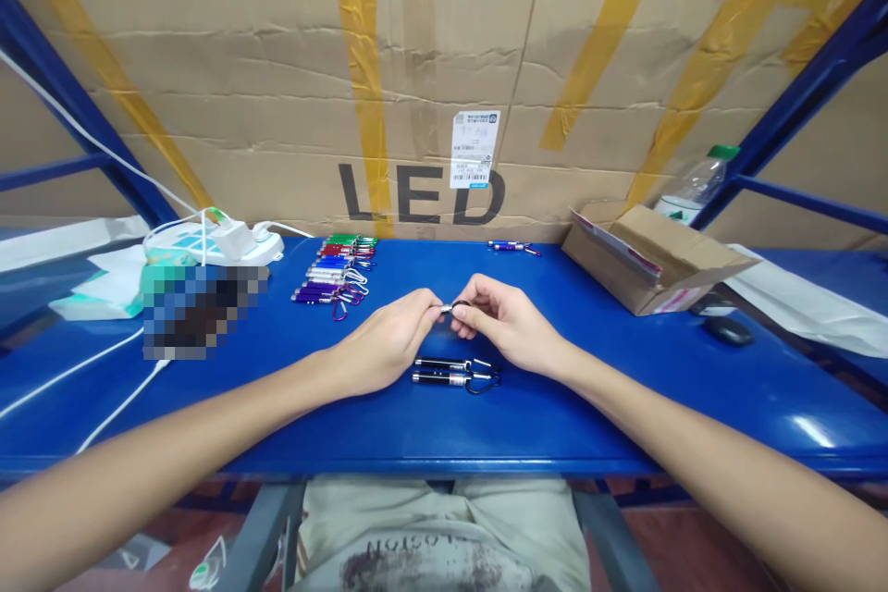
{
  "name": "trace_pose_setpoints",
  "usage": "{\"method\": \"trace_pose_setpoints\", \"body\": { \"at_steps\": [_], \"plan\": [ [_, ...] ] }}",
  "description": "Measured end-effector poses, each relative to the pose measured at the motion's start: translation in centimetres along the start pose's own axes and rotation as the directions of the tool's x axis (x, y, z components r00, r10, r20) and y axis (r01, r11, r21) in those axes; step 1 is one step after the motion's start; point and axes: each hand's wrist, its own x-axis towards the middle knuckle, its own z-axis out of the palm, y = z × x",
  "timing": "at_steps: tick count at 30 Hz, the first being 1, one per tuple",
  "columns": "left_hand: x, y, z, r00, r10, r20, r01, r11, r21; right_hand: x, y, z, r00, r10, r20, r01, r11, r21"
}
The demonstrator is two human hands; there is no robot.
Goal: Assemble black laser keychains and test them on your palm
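My left hand (388, 340) is closed around a small penlight (447, 308), pinching it near its silver end; most of its body is hidden by the fingers. My right hand (511, 326) has its thumb and fingers closed on the dark carabiner clip (461, 303) at that end. Just below the hands, two black penlights (437, 378) with black clips lie side by side on the blue table (555, 425). Left of the hands is a column of penlights (326, 276) in green, red, blue, silver and purple, their clips pointing right.
A blue penlight (511, 246) lies near the back edge. At right stand an open cardboard box (617, 264), a plastic bottle (697, 185) and a black mouse-shaped item (727, 330). A power strip (256, 248), white cables and a blurred-out item (198, 314) occupy the left. A large carton (277, 111) walls the back.
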Motion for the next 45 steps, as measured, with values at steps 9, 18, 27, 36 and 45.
{"method": "trace_pose_setpoints", "body": {
  "at_steps": [9, 18, 27, 36, 45],
  "plan": [
    [0.0, -1.3, 0.4, 0.999, 0.039, 0.005, -0.039, 0.998, -0.056, -0.4, 0.2, 0.0, 1.000, -0.004, 0.016, 0.005, 0.997, -0.079],
    [0.1, -1.8, 0.4, 0.983, 0.180, -0.031, -0.172, 0.970, 0.173, -0.2, -0.4, 0.4, 0.995, 0.100, 0.026, -0.103, 0.988, 0.120],
    [0.2, -2.4, 0.4, 0.919, 0.393, -0.038, -0.336, 0.830, 0.445, -0.1, -0.7, 0.3, 0.978, 0.202, 0.058, -0.210, 0.948, 0.239],
    [0.4, -2.3, 0.1, 0.954, 0.300, -0.023, -0.270, 0.886, 0.376, 0.1, -0.3, -0.1, 0.966, 0.246, 0.078, -0.258, 0.921, 0.292],
    [0.6, -2.1, -0.2, 0.992, 0.112, -0.064, -0.106, 0.990, 0.098, 0.3, -0.2, -0.7, 0.971, 0.231, 0.055, -0.237, 0.946, 0.219]
  ]
}}
